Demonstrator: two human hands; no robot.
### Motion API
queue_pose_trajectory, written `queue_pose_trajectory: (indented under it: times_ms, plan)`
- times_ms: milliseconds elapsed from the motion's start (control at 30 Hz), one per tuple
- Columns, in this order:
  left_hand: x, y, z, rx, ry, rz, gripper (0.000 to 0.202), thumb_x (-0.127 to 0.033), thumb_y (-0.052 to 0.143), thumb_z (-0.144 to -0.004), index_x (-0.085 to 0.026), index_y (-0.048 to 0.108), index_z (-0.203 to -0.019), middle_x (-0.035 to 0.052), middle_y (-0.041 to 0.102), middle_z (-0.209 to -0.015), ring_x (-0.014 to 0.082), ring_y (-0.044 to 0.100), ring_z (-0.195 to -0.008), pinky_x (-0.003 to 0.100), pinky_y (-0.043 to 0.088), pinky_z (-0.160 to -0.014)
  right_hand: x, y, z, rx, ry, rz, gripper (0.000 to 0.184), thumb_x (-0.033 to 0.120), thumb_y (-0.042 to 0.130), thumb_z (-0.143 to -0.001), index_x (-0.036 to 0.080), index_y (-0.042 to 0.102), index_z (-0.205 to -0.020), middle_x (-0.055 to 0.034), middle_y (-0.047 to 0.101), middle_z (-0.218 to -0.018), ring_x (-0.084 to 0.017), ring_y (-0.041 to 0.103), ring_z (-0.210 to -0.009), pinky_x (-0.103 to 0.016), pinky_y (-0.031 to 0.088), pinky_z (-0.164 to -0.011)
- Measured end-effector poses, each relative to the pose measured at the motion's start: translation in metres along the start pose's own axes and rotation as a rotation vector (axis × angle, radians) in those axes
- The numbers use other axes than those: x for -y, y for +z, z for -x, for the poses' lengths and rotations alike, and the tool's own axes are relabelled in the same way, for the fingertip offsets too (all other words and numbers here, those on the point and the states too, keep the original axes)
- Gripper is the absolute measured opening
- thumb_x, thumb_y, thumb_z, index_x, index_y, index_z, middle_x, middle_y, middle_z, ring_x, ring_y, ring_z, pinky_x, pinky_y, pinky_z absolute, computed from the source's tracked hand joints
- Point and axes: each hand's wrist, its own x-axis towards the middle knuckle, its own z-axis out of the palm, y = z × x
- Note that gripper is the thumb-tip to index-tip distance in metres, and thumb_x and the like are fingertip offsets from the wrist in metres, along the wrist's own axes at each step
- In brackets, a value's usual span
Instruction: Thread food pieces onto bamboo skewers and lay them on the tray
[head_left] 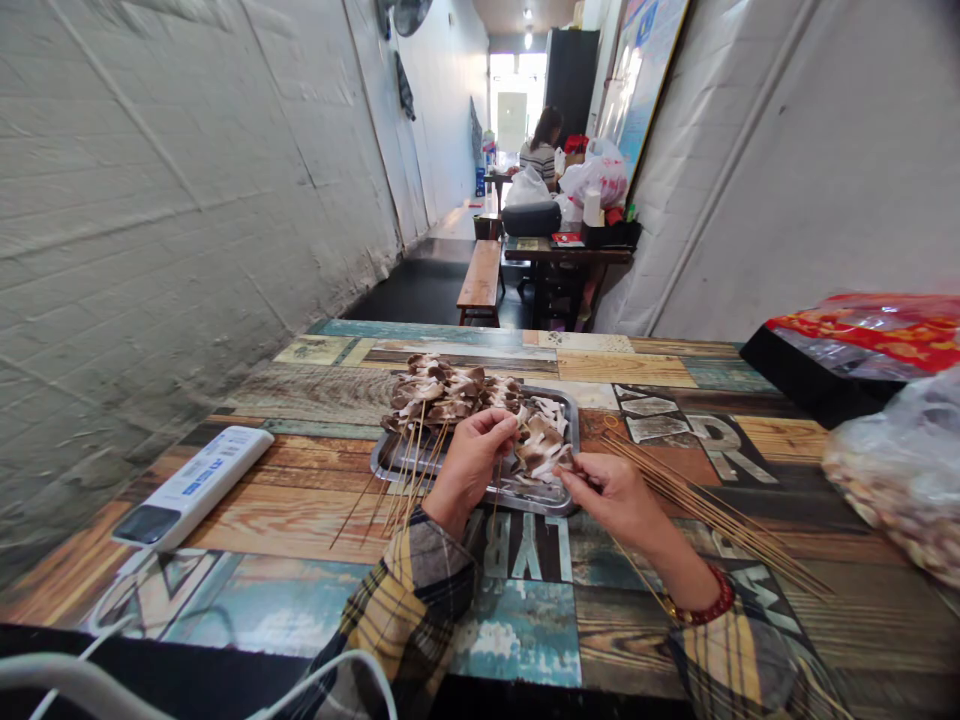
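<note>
Left hand (478, 452) is pinched at the fingertips, contents indeterminable, while the right hand (611, 490) grips a mushroom (541, 448) by its edge over the metal tray (574, 418) on the desk (517, 630), beside skewered mushrooms (442, 390).

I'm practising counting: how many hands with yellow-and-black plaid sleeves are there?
2: the left hand over the shiny silver metal tray, the right hand at its right edge.
</note>
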Motion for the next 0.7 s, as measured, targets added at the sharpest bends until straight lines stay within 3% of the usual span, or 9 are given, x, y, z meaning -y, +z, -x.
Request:
queue_pose_trajectory:
  times_ms: [300,467,700]
  plan:
    - [0.0016,0.0,0.001,0.048,0.026,-0.103,0.022,-0.032,0.075,-0.065,-0.013,0.064,-0.066,0.0001,0.06,-0.06,0.0055,0.045,-0.049,0.018,0.032,-0.049,0.0029,0.0033,-0.0004,-0.046,0.014,0.019,0.039,0.033,0.049,-0.09,0.019,0.036,-0.056,0.0048,0.038,-0.052,-0.009,0.037,-0.05,-0.023,0.024,-0.05]
    - [0.0024,0.0013,0.002,0.122,0.041,-0.184,0.021,-0.031,0.074,-0.065,-0.014,0.063,-0.063,-0.0023,0.055,-0.057,0.0056,0.042,-0.048,0.02,0.03,-0.048,0.0031,0.005,-0.001,-0.057,0.048,-0.036,0.037,0.036,0.05,-0.09,0.018,0.043,-0.057,0.0039,0.043,-0.053,-0.01,0.041,-0.051,-0.023,0.027,-0.05]
    - [0.0047,-0.0008,-0.0014,0.052,0.109,-0.133,0.027,-0.04,0.07,-0.071,-0.015,0.072,-0.081,0.0024,0.062,-0.074,0.0089,0.048,-0.062,0.02,0.036,-0.056,-0.0018,0.0074,-0.0012,-0.035,0.209,-0.243,0.036,0.043,0.051,-0.088,0.019,0.049,-0.062,0.0042,0.047,-0.051,-0.009,0.042,-0.046,-0.021,0.031,-0.044]
